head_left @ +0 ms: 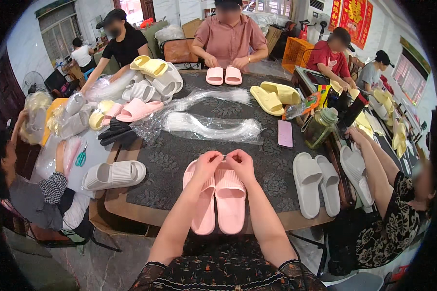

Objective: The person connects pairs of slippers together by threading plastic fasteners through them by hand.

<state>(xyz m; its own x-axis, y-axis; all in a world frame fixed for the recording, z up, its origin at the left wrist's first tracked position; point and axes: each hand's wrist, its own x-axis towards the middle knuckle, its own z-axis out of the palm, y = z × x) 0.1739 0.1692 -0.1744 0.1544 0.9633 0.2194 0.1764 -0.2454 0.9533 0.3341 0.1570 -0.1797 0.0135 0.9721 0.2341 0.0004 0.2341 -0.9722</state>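
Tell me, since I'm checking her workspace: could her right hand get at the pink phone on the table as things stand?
Probably yes. The right hand is pinching something small above the pink slippers, and the pink phone lies flat just beyond it to the right on bare tablecloth, with nothing between; she'd have to let go first.

**Pastel slippers on a dark patterned table**

The pair of slippers (217, 199) under the hands is pale pink with ribbed straps. The table cover (170, 165) is dark grey-black with a leafy floral pattern. To the right lies a white pair (316, 183), and farther back a pastel yellow pair (275, 97) and another pink pair (224, 75). A phone (285, 133) shows a pink case. The scissors (81, 157) have turquoise handles. The person's own sleeves (228, 276) are black with small reddish-orange print. The plastic ties (209, 127) are clear and whitish.
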